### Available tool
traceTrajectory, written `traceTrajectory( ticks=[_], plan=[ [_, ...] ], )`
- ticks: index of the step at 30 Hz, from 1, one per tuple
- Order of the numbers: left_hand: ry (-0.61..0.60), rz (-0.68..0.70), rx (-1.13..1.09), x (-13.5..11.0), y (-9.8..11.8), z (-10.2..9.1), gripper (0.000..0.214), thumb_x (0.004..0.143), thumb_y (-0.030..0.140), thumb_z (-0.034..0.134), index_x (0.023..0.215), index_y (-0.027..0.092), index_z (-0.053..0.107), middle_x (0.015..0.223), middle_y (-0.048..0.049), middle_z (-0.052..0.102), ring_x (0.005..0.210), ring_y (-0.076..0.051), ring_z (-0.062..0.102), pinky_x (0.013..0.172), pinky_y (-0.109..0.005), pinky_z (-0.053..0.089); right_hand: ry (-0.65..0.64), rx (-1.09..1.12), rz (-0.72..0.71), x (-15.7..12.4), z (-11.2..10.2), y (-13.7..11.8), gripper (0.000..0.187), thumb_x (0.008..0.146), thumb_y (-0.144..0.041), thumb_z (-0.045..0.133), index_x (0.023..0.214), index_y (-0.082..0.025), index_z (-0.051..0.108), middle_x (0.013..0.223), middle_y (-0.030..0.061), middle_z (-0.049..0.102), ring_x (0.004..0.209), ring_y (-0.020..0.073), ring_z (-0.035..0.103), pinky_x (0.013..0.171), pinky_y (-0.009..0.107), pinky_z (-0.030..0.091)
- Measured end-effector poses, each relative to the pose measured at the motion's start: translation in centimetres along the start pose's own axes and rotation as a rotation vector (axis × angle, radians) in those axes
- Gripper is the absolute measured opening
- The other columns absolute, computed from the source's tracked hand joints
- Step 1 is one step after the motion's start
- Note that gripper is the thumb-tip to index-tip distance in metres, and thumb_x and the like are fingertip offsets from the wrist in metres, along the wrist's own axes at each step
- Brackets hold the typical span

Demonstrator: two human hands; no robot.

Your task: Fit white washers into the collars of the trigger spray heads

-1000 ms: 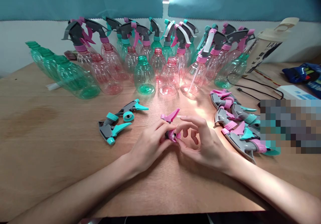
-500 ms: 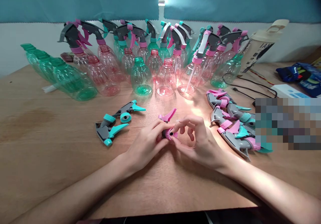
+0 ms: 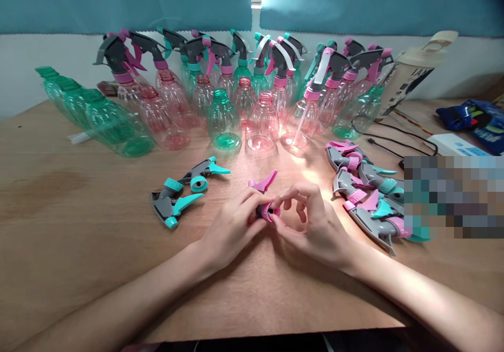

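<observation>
Wooden table (image 3: 98, 268), white wall (image 3: 23, 73), teal curtains (image 3: 118, 2).

From my remote seat I read this as a small assembly corner, workshop-like, though I cannot tell whether it sits in a home or a business: the wooden tabletop (image 3: 71, 247) carries rows of matching pink and green bottles (image 3: 223, 120), with loose spray heads (image 3: 163, 205) lying in groups. Blue cloth (image 3: 118, 2) against a pale wall (image 3: 19, 68), plus a lidded tumbler (image 3: 405, 81) and a packet (image 3: 478, 126), look informal to me.
</observation>
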State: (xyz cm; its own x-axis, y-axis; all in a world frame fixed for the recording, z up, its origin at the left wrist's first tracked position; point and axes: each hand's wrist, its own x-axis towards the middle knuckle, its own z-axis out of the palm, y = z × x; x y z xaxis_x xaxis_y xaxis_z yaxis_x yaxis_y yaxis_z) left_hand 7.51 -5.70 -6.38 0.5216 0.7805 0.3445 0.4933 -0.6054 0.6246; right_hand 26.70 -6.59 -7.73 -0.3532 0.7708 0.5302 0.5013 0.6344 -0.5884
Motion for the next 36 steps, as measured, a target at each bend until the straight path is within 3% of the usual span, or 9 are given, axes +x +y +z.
traceTrajectory(
  ticks=[4, 10, 18, 26, 29, 34, 36],
  plan=[
    [0.027, 0.036, 0.041, -0.1, -0.1, 0.2, 0.028, 0.087, 0.006, 0.055, 0.112, 0.018, 0.057, 0.098, -0.0024, 0.060, 0.079, -0.012, 0.059, 0.071, -0.022, 0.049, 0.040, -0.027, 0.020, -0.1, 0.5, -0.3, 0.035, 0.085, -0.019, 0.060, 0.111, -0.023, 0.037, 0.089, 0.0042, 0.064, 0.070, 0.0159, 0.063, 0.050, 0.024, 0.044],
    [0.049, 0.120, 0.191, 0.1, -0.2, -0.1, 0.020, 0.092, 0.018, 0.053, 0.111, 0.016, 0.058, 0.099, -0.0048, 0.064, 0.080, -0.014, 0.063, 0.068, -0.023, 0.049, 0.096, 0.043, 0.047, 0.5, -0.2, -0.5, 0.037, 0.084, -0.019, 0.062, 0.111, -0.023, 0.037, 0.085, 0.0025, 0.066, 0.077, 0.0175, 0.068, 0.053, 0.025, 0.048],
    [-0.019, 0.000, 0.020, 0.3, -0.4, -0.6, 0.030, 0.087, 0.012, 0.062, 0.115, 0.021, 0.060, 0.099, -0.0004, 0.062, 0.068, -0.009, 0.054, 0.068, -0.022, 0.046, -0.081, -0.034, -0.115, 1.3, -1.7, 0.7, 0.031, 0.087, -0.017, 0.060, 0.114, -0.021, 0.046, 0.093, 0.0047, 0.072, 0.078, 0.0186, 0.070, 0.057, 0.027, 0.051],
    [-0.052, -0.107, -0.108, 0.3, -0.4, -0.2, 0.027, 0.084, 0.011, 0.064, 0.109, 0.021, 0.064, 0.096, 0.0005, 0.062, 0.062, -0.008, 0.048, 0.060, -0.020, 0.041, -0.100, -0.013, -0.254, 1.2, -1.4, 1.2, 0.032, 0.086, -0.011, 0.060, 0.115, -0.023, 0.054, 0.091, 0.0035, 0.071, 0.078, 0.0165, 0.068, 0.059, 0.026, 0.053],
    [-0.019, -0.087, -0.068, 0.2, -0.2, 0.0, 0.025, 0.085, 0.008, 0.060, 0.108, 0.019, 0.063, 0.096, -0.0008, 0.063, 0.063, -0.009, 0.049, 0.060, -0.021, 0.042, -0.041, 0.080, -0.126, 0.9, -0.7, 0.5, 0.030, 0.084, -0.010, 0.062, 0.111, -0.022, 0.057, 0.090, 0.0033, 0.072, 0.078, 0.0161, 0.070, 0.059, 0.026, 0.054],
    [0.064, -0.004, 0.040, 0.1, -0.1, -0.2, 0.028, 0.088, 0.012, 0.058, 0.116, 0.019, 0.059, 0.104, -0.0035, 0.063, 0.070, -0.010, 0.055, 0.067, -0.022, 0.046, 0.051, 0.530, 0.400, 1.1, 0.2, -0.8, 0.022, 0.080, -0.023, 0.071, 0.098, -0.019, 0.059, 0.078, 0.0012, 0.073, 0.072, 0.0164, 0.072, 0.059, 0.025, 0.057],
    [0.073, -0.037, 0.039, 0.2, -0.2, -0.4, 0.030, 0.087, 0.012, 0.060, 0.116, 0.020, 0.059, 0.099, -0.0016, 0.063, 0.068, -0.010, 0.054, 0.066, -0.022, 0.046, 0.071, 0.519, 0.415, 1.2, 0.1, -0.8, 0.020, 0.079, -0.026, 0.073, 0.091, -0.019, 0.060, 0.077, 0.0014, 0.072, 0.071, 0.0163, 0.071, 0.060, 0.026, 0.057]
  ],
)
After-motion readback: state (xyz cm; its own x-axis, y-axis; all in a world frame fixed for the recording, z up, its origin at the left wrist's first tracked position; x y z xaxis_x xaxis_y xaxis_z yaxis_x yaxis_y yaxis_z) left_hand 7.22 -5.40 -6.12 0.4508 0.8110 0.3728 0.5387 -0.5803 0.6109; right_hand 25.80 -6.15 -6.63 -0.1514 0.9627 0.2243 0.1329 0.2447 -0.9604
